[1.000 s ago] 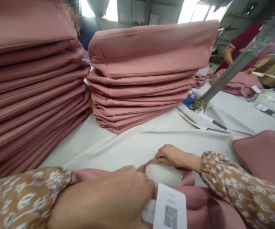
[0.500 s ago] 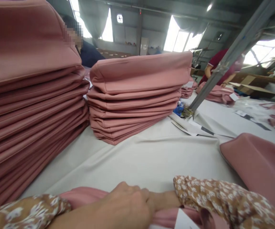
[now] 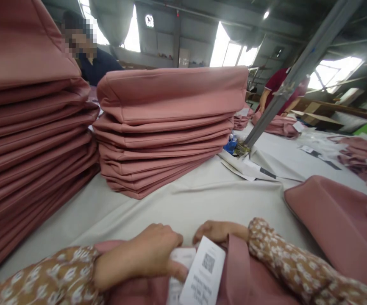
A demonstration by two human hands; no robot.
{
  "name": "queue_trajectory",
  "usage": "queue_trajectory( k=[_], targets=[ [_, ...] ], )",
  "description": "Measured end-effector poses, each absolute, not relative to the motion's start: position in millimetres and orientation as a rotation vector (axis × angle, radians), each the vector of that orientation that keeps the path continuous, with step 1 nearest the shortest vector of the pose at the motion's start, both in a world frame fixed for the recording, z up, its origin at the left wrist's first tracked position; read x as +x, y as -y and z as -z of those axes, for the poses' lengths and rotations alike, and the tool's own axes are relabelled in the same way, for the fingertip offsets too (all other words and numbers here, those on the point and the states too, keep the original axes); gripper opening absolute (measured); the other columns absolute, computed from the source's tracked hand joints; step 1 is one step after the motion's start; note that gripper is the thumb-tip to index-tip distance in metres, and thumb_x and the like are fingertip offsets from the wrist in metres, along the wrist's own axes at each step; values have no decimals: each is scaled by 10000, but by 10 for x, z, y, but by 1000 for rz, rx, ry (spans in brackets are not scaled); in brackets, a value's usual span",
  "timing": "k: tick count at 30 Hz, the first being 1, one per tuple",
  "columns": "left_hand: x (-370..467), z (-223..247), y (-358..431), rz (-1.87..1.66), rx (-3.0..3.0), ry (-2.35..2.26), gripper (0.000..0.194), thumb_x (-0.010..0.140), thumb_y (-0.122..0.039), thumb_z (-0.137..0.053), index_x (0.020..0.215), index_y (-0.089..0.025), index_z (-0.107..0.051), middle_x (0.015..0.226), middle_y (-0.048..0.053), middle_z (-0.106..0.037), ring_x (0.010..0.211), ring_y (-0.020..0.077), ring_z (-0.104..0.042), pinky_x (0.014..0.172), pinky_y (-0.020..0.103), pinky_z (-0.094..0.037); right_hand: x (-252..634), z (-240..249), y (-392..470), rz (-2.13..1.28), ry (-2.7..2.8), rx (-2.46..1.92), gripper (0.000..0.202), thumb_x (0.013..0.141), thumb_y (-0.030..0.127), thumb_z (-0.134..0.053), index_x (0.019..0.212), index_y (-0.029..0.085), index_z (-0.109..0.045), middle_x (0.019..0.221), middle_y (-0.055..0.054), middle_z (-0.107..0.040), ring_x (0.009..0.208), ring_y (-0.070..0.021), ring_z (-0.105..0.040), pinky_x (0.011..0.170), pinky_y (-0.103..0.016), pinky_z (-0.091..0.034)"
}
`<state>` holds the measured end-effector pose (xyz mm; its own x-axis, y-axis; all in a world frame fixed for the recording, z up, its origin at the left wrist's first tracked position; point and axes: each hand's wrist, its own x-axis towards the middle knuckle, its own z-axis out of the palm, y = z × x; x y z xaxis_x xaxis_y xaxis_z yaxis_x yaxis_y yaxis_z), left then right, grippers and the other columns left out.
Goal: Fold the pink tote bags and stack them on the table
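Observation:
A pink bag (image 3: 139, 292) with a flat strap (image 3: 238, 267) lies at the near edge, partly cut off by the frame. My left hand (image 3: 148, 250) is closed on its upper edge, the thumb over a small white label (image 3: 183, 256). Opposite, my right hand (image 3: 217, 231) has curled fingers at the same edge, close to the left; the tag hides part of the fingertips. A larger white tag (image 3: 204, 275) with a printed square code stands tilted between my hands, in front of the bag.
Folded pink bags form a tall stack (image 3: 27, 140) at left and a lower stack (image 3: 170, 127) beyond my hands. Another pink bag (image 3: 336, 224) lies at right. A slanted metal post (image 3: 275, 106) rises from the cloth-covered table (image 3: 202, 199). Two people (image 3: 97, 67) work farther back.
My hands, overlapping before, have come apart, the right now on the far edge of the bag. The tags between them have come into fuller view. The camera has turned slightly right.

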<state>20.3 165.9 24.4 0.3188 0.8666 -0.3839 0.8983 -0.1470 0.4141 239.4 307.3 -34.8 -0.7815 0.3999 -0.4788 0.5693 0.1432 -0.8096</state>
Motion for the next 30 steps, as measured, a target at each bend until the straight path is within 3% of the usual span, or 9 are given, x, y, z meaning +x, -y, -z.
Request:
queue_trajectory(
  k=[3,6,9,13,17,20,25,30],
  targets=[
    [67,1,-1811,39,1927,-1502,622,724,-790,-608,943,-222,-738,890,114,-751,811,335,-693,636,334,-451,2806,244,-3198,1752,-2223,1338,669,985,661,-248,1216,115,-558,959,-132,-699,859,-232,-689,806,-409,-582],
    [-7,151,-1857,-106,1840,-1358,421,836,-634,-618,960,-249,-737,915,40,-754,821,236,-681,667,263,-433,3260,-18,-3017,1549,-2474,1835,668,902,725,-400,1139,146,-634,1079,-167,-698,984,-284,-677,887,-427,-568],
    [14,85,-1837,-250,1885,-1294,309,900,-515,-609,914,-229,-726,895,9,-739,793,175,-658,674,226,-415,3528,-243,-2531,1059,-2809,2024,478,900,656,-501,1057,249,-696,1029,-97,-728,881,-268,-697,814,-389,-601],
    [95,-282,-1704,-370,2122,-1564,319,1000,-376,-481,824,-173,-654,887,29,-684,789,169,-623,667,254,-381,3513,-196,-1931,680,-3217,1636,281,934,461,-584,1113,268,-681,1019,-37,-741,848,-216,-716,748,-280,-625],
    [115,-722,-1281,-544,2215,-1672,358,1040,-365,-365,834,-176,-588,739,5,-599,663,144,-538,617,274,-320,3358,-19,-1739,197,-3460,1383,448,932,419,-593,1307,174,-570,1204,-78,-682,1017,-225,-689,801,-265,-622],
    [119,-880,-841,-673,2016,-1508,387,1039,-405,-359,772,-192,-540,677,-26,-535,620,119,-470,609,258,-317,3322,-78,-1670,103,-3496,1363,505,953,344,-546,1418,164,-470,1326,-100,-605,1141,-250,-632,925,-336,-589],
    [179,-575,-433,-998,1044,-1432,344,970,-511,-491,850,-189,-519,723,-35,-527,627,106,-494,566,199,-382,3328,-226,-1482,204,-3559,1126,611,935,189,-484,1522,198,-312,1426,-88,-524,1230,-243,-572,1005,-346,-530],
    [226,-351,-303,-1201,815,-1302,361,925,-521,-581,859,-166,-564,726,-8,-579,639,116,-545,586,201,-439,3137,6,-1456,59,-3619,598,611,863,199,-460,1463,106,-394,1355,-127,-580,1295,-261,-496,1086,-379,-405]
  ],
)
